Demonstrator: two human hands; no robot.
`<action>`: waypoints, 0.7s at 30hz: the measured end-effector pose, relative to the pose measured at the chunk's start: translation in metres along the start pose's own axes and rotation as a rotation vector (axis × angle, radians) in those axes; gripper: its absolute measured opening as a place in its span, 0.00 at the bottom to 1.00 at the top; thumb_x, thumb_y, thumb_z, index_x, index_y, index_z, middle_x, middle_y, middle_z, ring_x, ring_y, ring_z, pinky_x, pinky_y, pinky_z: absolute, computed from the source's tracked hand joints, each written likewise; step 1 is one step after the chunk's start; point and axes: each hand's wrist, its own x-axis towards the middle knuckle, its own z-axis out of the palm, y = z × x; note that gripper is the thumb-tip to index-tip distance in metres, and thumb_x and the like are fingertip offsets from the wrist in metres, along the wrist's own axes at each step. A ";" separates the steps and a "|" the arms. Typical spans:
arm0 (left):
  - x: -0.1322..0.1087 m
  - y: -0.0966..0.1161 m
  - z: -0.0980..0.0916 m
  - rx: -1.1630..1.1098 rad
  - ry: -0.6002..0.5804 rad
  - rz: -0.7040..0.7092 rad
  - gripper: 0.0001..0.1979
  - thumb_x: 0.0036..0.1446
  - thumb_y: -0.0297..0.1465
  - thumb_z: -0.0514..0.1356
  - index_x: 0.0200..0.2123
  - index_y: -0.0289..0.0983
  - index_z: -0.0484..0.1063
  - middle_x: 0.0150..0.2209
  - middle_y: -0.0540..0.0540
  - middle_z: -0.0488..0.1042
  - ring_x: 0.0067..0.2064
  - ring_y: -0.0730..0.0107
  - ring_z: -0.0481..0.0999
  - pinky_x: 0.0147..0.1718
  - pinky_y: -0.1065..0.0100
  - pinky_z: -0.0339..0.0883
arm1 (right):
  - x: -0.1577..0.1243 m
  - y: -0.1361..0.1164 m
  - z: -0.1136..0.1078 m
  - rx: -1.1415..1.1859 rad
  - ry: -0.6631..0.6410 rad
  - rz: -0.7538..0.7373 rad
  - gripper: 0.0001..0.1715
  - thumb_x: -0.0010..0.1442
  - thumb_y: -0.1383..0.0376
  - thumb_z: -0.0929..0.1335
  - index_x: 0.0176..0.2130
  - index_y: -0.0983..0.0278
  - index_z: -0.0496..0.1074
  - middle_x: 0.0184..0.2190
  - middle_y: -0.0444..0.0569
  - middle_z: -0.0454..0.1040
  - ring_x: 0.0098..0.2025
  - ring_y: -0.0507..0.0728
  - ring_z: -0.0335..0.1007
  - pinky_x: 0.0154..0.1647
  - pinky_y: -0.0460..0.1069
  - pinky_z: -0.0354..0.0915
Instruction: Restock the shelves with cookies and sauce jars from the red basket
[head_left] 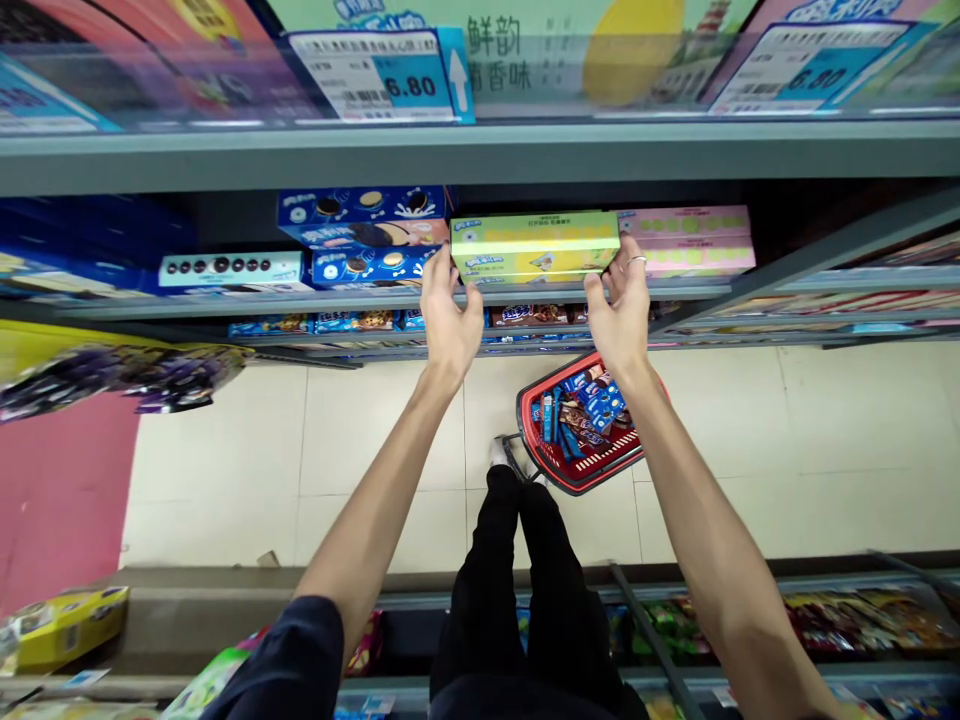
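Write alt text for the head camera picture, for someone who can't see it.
Two bare hands, left hand and right hand, grip the ends of a green box on a shop shelf, between blue cookie boxes and pink boxes. Below, a red basket of snack packs stands on the tiled floor by the person's legs.

We look through one camera worn on the head, facing forward and steeply down along both arms. The shelf edge [480, 158] runs close across the top; the left hand [448, 320] and right hand [622, 315] at the box [534, 245] sit near, just above centre. The floor [787, 450] and basket [592, 468] lie well below, and lower shelves [225, 590] close the bottom edge.
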 end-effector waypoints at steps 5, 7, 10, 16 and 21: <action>-0.001 -0.005 -0.001 -0.009 -0.020 0.011 0.33 0.69 0.42 0.59 0.72 0.36 0.59 0.69 0.33 0.60 0.71 0.49 0.64 0.71 0.44 0.59 | -0.004 0.006 -0.003 -0.018 0.005 -0.018 0.47 0.71 0.39 0.61 0.77 0.53 0.44 0.75 0.56 0.56 0.76 0.65 0.55 0.75 0.69 0.55; -0.003 -0.007 0.001 -0.002 -0.017 0.013 0.33 0.69 0.42 0.59 0.72 0.37 0.59 0.69 0.34 0.60 0.71 0.50 0.64 0.72 0.45 0.59 | -0.005 0.008 -0.002 -0.022 0.002 -0.019 0.48 0.71 0.38 0.61 0.77 0.53 0.44 0.75 0.57 0.56 0.76 0.66 0.55 0.74 0.70 0.57; -0.001 -0.004 0.001 0.027 -0.003 0.011 0.33 0.69 0.43 0.59 0.72 0.38 0.59 0.69 0.34 0.60 0.71 0.51 0.64 0.71 0.46 0.60 | -0.003 0.001 -0.002 -0.041 -0.004 -0.023 0.47 0.71 0.39 0.61 0.77 0.52 0.43 0.75 0.57 0.56 0.76 0.67 0.54 0.72 0.71 0.61; -0.030 0.026 -0.018 0.072 0.083 0.025 0.31 0.70 0.41 0.58 0.71 0.39 0.58 0.68 0.34 0.63 0.68 0.54 0.68 0.67 0.50 0.66 | -0.045 -0.024 -0.016 -0.065 0.190 -0.037 0.39 0.74 0.45 0.60 0.77 0.47 0.45 0.75 0.52 0.55 0.77 0.64 0.53 0.72 0.68 0.61; -0.175 0.013 -0.029 -0.005 -0.136 -0.436 0.21 0.70 0.39 0.56 0.62 0.38 0.68 0.60 0.36 0.73 0.60 0.58 0.76 0.65 0.51 0.67 | -0.185 0.029 -0.024 -0.032 0.304 0.575 0.32 0.72 0.48 0.60 0.69 0.56 0.61 0.66 0.56 0.69 0.66 0.62 0.69 0.70 0.62 0.65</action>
